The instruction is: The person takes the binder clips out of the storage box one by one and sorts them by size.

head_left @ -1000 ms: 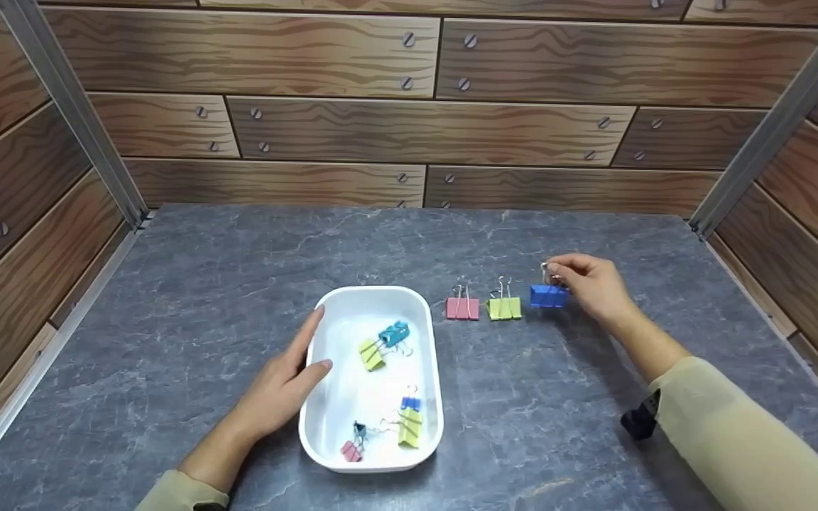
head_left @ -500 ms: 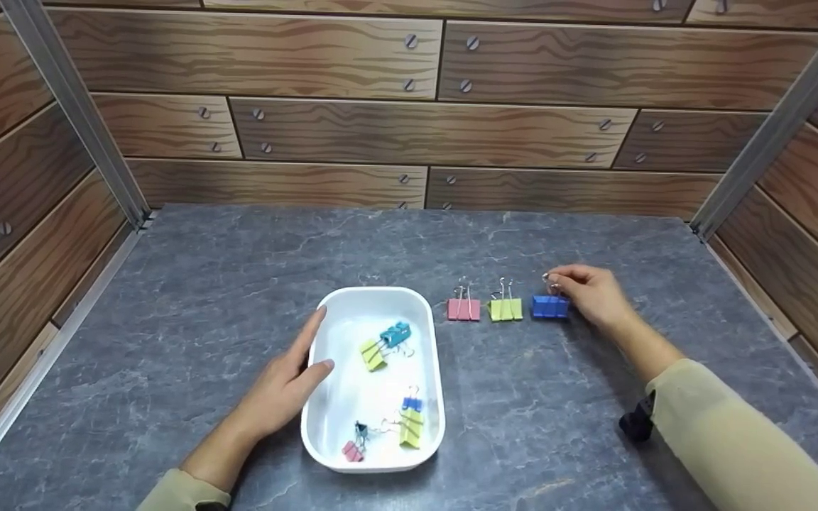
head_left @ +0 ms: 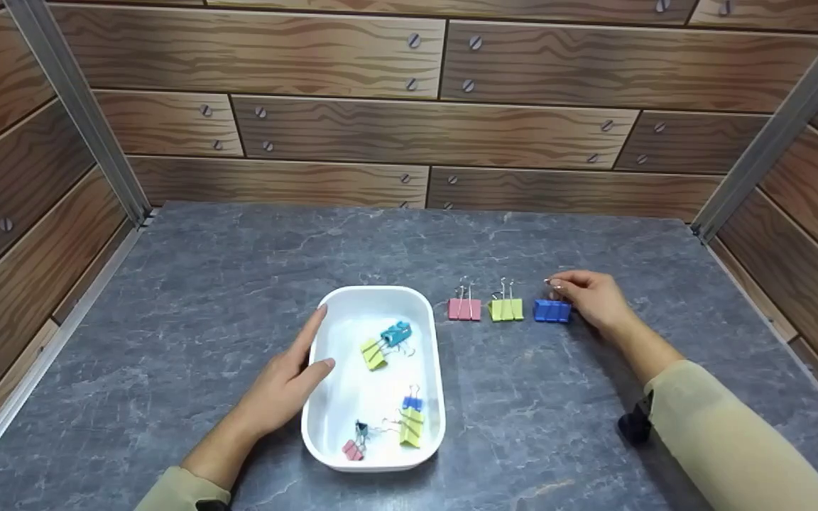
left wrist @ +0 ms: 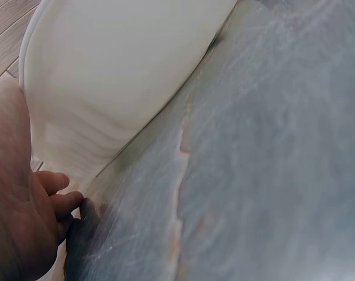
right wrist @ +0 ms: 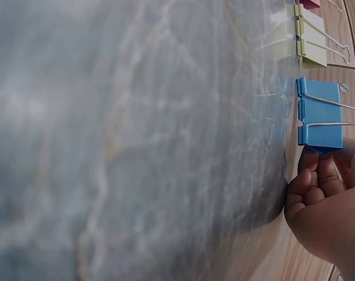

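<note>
My right hand (head_left: 593, 298) pinches the wire handles of a blue binder clip (head_left: 552, 311), which stands upright on the table with its handles up. In the right wrist view the same blue clip (right wrist: 322, 111) is above the curled fingers. To its left stand a yellow-green binder clip (head_left: 506, 309) and a pink binder clip (head_left: 464, 309), forming a row. With the thumb over its rim, my left hand (head_left: 281, 387) holds the left side of a white plastic tub (head_left: 373, 465). The left wrist view shows curled fingers (left wrist: 66, 202) by the tub's outer wall (left wrist: 124, 70).
Inside the tub lie a teal clip (head_left: 396, 333), a yellow-green clip (head_left: 373, 355), a blue-and-yellow-green pair (head_left: 411, 424), and small dark and pink clips (head_left: 353, 450). Wood-patterned walls (head_left: 338, 128) border the grey marbled table (head_left: 274, 245) at the back and sides.
My right hand has lowered the blue binder clip toward me, from above the table down into line with the other two. The left hand has stayed at the tub.
</note>
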Tool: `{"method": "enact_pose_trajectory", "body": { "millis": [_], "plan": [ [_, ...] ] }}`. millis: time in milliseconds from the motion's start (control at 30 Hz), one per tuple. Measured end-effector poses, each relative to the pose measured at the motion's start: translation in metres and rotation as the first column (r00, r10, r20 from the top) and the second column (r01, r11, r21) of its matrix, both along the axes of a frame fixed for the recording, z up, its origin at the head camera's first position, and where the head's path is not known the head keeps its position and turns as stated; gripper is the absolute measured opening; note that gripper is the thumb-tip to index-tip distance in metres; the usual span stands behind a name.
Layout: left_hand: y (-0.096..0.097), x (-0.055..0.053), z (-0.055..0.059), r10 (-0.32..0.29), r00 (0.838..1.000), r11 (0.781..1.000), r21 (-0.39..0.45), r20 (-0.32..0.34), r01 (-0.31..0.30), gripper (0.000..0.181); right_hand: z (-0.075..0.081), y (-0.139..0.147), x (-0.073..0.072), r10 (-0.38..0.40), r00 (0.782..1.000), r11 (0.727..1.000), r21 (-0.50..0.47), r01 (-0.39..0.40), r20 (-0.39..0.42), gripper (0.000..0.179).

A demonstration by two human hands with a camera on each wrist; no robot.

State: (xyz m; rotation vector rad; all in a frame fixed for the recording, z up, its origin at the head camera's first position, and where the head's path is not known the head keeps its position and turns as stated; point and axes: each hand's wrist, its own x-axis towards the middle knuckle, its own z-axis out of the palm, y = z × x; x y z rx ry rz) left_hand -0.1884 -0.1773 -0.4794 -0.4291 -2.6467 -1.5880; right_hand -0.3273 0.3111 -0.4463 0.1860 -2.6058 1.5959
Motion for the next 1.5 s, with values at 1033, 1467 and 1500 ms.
{"method": "enact_pose_trajectory", "body": {
  "millis": [1033, 1467, 1500],
  "plan": [
    [0.001, 0.001, 0.001, 0.020, 0.999, 1.000, -0.007, 0.026, -0.020, 0.074, -0.007, 0.009, -0.012, -0.080, 0.993, 0.984, 0.168, 0.065, 0.083, 0.037],
    [0.002, 0.001, 0.001, 0.026, 1.000, 1.000, -0.010, 0.011, -0.026, 0.074, -0.001, 0.018, -0.007, -0.123, 0.990, 0.989, 0.091, 0.116, 0.075, 0.039],
    [0.002, 0.001, 0.001, 0.026, 1.000, 1.000, -0.010, 0.009, -0.026, 0.074, 0.001, 0.019, -0.006, -0.124, 0.990, 0.990, 0.070, 0.119, 0.064, 0.039]
  ]
}}
